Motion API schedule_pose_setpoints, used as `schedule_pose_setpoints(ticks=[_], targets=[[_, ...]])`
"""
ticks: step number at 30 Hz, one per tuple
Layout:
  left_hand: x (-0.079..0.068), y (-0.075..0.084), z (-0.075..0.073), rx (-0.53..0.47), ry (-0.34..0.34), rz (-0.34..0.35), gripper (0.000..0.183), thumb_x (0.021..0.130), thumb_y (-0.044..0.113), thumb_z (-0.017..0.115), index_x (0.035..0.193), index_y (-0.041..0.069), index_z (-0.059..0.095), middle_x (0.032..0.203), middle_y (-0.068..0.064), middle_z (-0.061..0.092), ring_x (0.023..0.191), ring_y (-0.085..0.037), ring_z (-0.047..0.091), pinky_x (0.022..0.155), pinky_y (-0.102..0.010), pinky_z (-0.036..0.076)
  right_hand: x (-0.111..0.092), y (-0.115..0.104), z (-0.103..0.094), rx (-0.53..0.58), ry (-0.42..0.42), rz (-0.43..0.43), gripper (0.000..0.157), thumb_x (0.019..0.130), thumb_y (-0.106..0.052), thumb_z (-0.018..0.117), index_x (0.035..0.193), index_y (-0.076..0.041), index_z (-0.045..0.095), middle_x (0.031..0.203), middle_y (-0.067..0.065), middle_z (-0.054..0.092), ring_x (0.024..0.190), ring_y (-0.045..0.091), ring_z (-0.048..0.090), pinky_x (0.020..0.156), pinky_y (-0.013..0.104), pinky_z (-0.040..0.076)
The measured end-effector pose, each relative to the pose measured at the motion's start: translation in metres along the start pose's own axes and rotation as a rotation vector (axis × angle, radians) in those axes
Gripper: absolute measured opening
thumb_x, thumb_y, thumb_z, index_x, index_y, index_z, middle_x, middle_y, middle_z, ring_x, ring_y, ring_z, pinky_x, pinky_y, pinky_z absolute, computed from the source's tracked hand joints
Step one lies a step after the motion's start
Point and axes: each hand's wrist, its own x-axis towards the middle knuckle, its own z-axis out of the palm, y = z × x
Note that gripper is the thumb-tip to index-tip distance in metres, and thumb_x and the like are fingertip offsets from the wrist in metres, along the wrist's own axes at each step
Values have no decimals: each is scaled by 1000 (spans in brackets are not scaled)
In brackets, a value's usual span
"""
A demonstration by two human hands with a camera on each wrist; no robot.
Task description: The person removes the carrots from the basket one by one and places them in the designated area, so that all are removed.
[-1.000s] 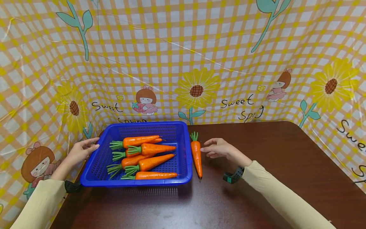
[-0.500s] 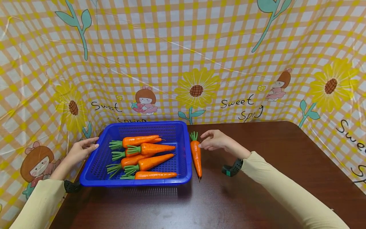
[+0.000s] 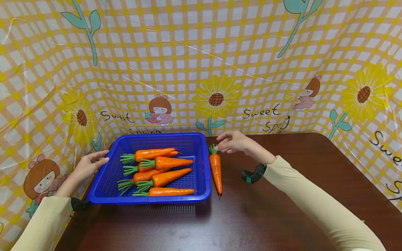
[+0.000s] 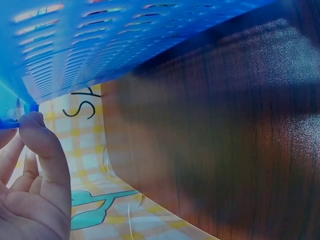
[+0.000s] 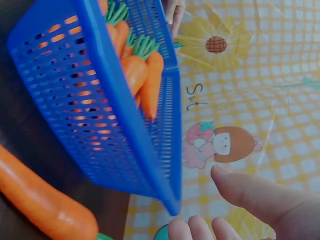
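Observation:
A blue plastic basket (image 3: 150,200) holds several orange carrots (image 3: 163,163) with green tops. One more carrot (image 3: 216,170) lies on the dark wooden table just right of the basket, its tip pointing toward me. My left hand (image 3: 91,162) rests against the basket's left rim, and a fingertip (image 4: 30,122) touches the blue edge. My right hand (image 3: 224,143) hovers over the loose carrot's green top with relaxed fingers, holding nothing. In the right wrist view the basket (image 5: 100,115) and the loose carrot (image 5: 45,205) lie beyond my fingers (image 5: 250,195).
The brown table (image 3: 298,167) stretches bare to the right and in front of the basket. A yellow checked cloth with sunflowers (image 3: 216,97) walls in the back and both sides, close behind the basket.
My right hand has lifted and moved back along the loose carrot, from beside its middle to above its green top. The left hand, basket and carrots have not moved.

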Motion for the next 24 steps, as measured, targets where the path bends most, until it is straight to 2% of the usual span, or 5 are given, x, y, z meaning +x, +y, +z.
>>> schedule_pose_setpoints(ticks=[9,20,24], targets=[[0,1,-1,11,0,7,57,101,35,47,146,0,39,78,-1,54,53,-16,46,52,-32,44,3,-19,-1,-19,-28,-51,56,87,-23,70,134,0,49,125,22,60,91,16,68,90,38,54],[-1,1,-1,3,-5,-4,58,101,36,47,146,1,38,73,0,51,49,-12,40,51,-31,43,8,-33,16,-40,-75,-54,58,84,-23,73,134,-2,51,123,19,63,94,19,66,86,36,55],[0,1,0,5,0,-2,58,101,38,48,146,3,39,86,-5,57,51,-14,41,51,-32,43,8,-36,22,-35,-95,-55,58,85,-21,73,134,-1,50,120,18,63,98,27,66,82,33,55]])
